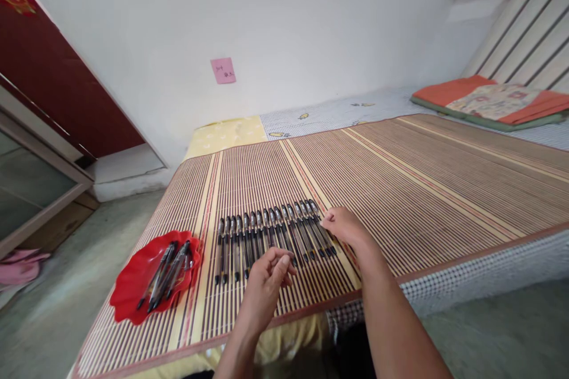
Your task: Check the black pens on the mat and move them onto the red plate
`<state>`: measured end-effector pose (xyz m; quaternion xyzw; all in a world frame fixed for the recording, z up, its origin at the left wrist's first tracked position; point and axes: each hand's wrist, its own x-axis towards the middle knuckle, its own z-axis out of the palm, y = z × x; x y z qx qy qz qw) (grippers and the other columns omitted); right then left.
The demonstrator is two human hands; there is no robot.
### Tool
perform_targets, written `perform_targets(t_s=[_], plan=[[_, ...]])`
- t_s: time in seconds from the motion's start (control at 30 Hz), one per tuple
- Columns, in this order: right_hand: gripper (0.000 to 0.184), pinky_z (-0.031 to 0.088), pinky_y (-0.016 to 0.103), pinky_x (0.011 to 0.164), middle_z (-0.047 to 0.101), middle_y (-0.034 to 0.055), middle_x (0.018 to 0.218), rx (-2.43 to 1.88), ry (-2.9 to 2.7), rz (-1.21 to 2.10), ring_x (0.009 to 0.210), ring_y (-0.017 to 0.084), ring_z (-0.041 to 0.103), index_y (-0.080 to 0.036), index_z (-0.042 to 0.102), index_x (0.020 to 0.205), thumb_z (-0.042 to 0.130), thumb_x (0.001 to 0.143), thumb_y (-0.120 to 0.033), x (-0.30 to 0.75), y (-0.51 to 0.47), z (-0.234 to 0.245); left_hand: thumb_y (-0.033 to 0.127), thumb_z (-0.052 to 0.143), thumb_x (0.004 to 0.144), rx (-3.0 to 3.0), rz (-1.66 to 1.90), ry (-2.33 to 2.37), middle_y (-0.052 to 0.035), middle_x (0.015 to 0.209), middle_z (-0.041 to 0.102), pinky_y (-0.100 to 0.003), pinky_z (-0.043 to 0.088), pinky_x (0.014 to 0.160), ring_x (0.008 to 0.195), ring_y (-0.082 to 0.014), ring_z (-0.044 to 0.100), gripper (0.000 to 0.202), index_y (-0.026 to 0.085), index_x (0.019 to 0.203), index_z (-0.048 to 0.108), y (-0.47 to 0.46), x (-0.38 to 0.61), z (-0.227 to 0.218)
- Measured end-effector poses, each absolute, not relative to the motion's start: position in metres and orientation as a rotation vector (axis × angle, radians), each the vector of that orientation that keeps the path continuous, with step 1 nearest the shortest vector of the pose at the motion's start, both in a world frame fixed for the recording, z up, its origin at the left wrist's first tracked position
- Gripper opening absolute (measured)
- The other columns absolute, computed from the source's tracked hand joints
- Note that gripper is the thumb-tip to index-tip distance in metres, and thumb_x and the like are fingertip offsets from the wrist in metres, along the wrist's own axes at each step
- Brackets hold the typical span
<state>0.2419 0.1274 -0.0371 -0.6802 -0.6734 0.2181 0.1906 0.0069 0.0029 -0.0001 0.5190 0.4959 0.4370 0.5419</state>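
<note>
A long row of black-capped clear pens (269,230) lies side by side on the striped bamboo mat (391,189), caps toward the wall. My left hand (269,275) hovers over the lower ends of the middle pens, fingers loosely bent and thumb apart, with nothing seen in it. At the row's right end, my right hand (344,225) has its fingertips drawn together against or just beside the last pen; no pen shows between them. More pens (166,275) lie loose in a red scalloped dish (127,290) left of the row.
The mat covers a bed whose front edge drops to a grey floor (511,314). Folded orange and floral bedding (502,100) lies at the far right, near a slatted headboard (528,35). A pink note (223,70) is on the white wall. Pink cloth (22,266) lies at far left.
</note>
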Motion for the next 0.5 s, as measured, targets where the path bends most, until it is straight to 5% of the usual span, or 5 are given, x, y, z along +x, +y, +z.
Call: perform_targets(t_s=[0.5], plan=[[0.019, 0.032, 0.026, 0.060, 0.071, 0.0067, 0.076, -1.878, -1.698, 0.515, 0.068, 0.016, 0.058, -0.017, 0.068, 0.072, 0.055, 0.086, -0.018, 0.245, 0.128, -0.027, 0.056, 0.063, 0.089, 1.239, 1.030, 1.172, -0.0028, 0.076, 0.065, -0.026, 0.044, 0.060, 0.061, -0.0132, 0.056, 0.042, 0.015, 0.096, 0.065, 0.003, 0.008, -0.003]])
